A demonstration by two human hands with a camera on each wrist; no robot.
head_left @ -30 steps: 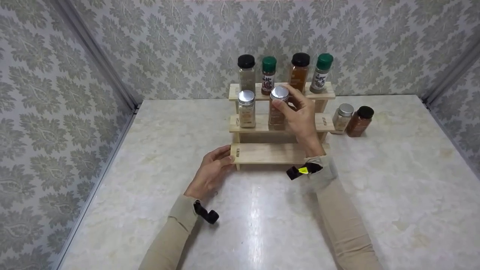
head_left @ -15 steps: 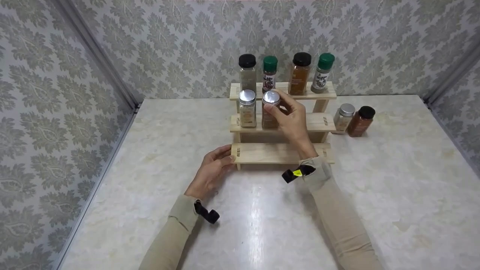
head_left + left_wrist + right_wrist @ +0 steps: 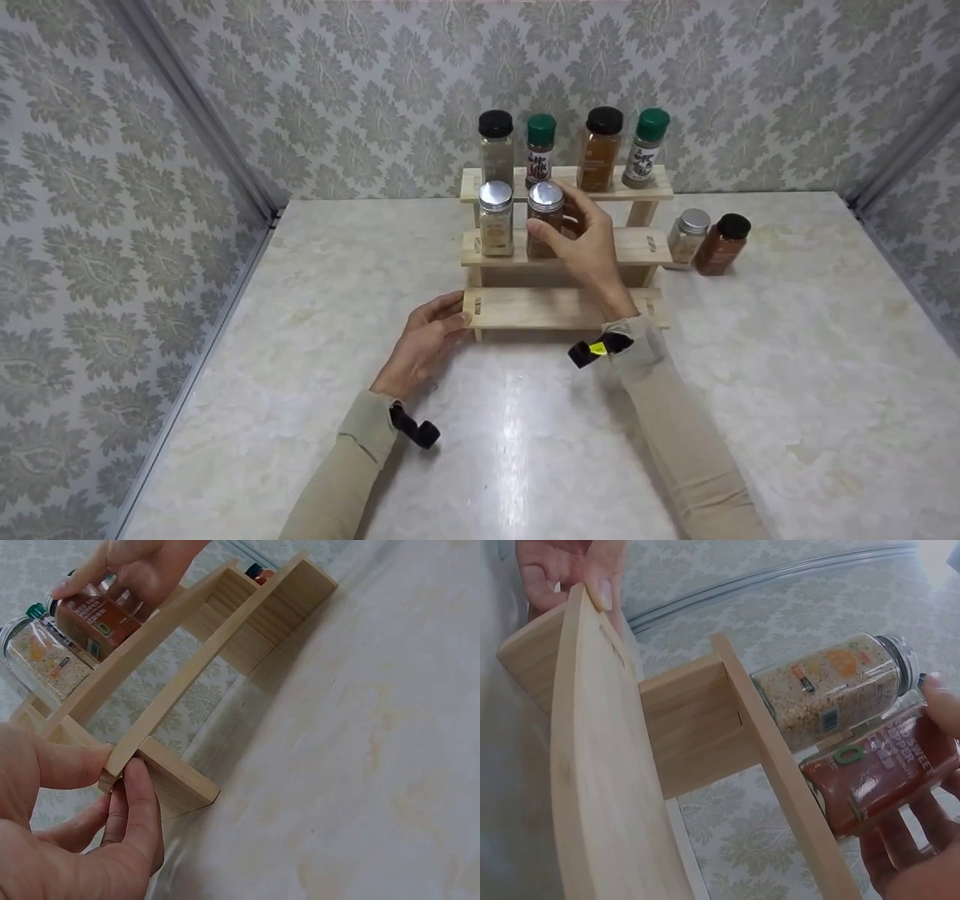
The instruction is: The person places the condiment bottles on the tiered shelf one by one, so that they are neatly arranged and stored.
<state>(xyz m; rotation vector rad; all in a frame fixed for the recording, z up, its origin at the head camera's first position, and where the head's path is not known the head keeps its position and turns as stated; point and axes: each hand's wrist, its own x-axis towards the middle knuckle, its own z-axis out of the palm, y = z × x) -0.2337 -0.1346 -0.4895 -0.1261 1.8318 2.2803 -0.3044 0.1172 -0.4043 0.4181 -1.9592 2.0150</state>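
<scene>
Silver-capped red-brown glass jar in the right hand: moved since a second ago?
Yes: in the head view, the red-brown jar has shifted left relative to the pale wooden middle shelf, nearer the clear glass jar standing there.

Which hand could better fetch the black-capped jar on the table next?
Probably the right hand, after releasing its silver-capped jar: it is nearer the black-capped jar. The left hand grips the bottom shelf, farther left.

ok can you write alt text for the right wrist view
The right hand grips a reddish spice jar labelled sweet pepper at the middle shelf of a wooden rack, beside a clear jar of pale granules. At upper left, the left hand pinches the end of the lowest shelf.
</scene>
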